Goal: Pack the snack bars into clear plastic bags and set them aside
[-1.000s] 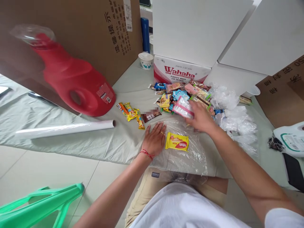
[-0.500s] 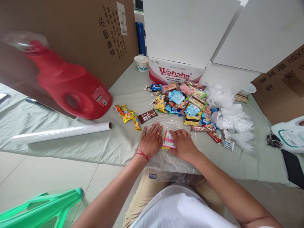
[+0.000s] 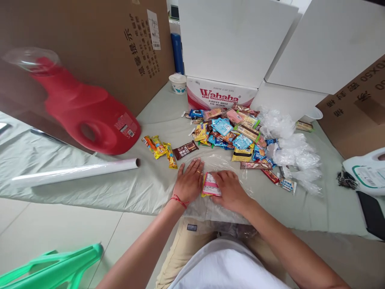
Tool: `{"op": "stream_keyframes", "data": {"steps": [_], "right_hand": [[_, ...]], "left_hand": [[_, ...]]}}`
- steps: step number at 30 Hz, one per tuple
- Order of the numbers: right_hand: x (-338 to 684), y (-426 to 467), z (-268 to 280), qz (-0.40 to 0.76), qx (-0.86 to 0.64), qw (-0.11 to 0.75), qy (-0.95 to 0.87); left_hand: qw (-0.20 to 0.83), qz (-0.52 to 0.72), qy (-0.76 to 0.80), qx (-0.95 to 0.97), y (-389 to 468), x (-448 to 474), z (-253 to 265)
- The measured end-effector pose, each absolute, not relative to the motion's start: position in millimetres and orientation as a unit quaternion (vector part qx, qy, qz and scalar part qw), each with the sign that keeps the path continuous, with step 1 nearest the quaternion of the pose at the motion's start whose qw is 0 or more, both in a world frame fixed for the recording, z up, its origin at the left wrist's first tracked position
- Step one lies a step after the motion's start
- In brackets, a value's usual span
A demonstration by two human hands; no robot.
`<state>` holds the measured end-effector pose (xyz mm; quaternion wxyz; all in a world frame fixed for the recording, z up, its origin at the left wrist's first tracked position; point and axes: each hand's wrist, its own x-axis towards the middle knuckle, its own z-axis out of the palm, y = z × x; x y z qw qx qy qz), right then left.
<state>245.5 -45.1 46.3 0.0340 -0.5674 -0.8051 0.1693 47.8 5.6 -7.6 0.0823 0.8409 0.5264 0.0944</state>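
A sheet of clear plastic film (image 3: pixel 207 208) lies spread at the table's front edge. On it rests a small stack of pink and yellow snack packets (image 3: pixel 211 184). My right hand (image 3: pixel 230 189) is wrapped over the right side of the stack, fingers curled on it. My left hand (image 3: pixel 189 181), with a red string bracelet at the wrist, lies flat beside the stack's left edge, fingers stretched out. Just beyond it is a brown cocoa wafer packet (image 3: pixel 185 150), with several yellow snack packets (image 3: pixel 161 148) to its left.
A heap of wrapped snacks (image 3: pixel 228 132) lies before the Wahaba-marked carton (image 3: pixel 221 95). Crumpled clear film bundles (image 3: pixel 297 150) sit to its right. Leftward are a red jug (image 3: pixel 96 114) and a white film roll (image 3: pixel 78 171). A black phone (image 3: pixel 371 214) lies far right.
The view has shifted slightly. My right hand stays on the packet stack and my left hand stays flat beside it; both appear a little nearer the table's front edge.
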Motion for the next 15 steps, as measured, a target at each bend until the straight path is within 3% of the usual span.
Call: {"op": "stream_keyframes", "data": {"steps": [4, 7, 12, 15], "right_hand": [[261.2, -41.9, 36.5, 0.167, -0.543, 0.113, -0.815], [293.4, -29.2, 36.2, 0.114, -0.605, 0.179, -0.767], [345.8, 4.6, 36.3, 0.040, -0.691, 0.085, -0.717], [353.1, 19.5, 46.2, 0.003, -0.710, 0.085, -0.699]], "left_hand": [[0.092, 0.095, 0.528, 0.839, 6.4, 47.0, -8.4], [0.097, 0.097, 0.525, 0.840, 7.1, 46.8, -8.5], [0.100, 0.105, 0.529, 0.836, 7.4, 47.1, -8.5], [0.108, 0.133, 0.531, 0.830, 7.8, 45.9, -10.6]]}}
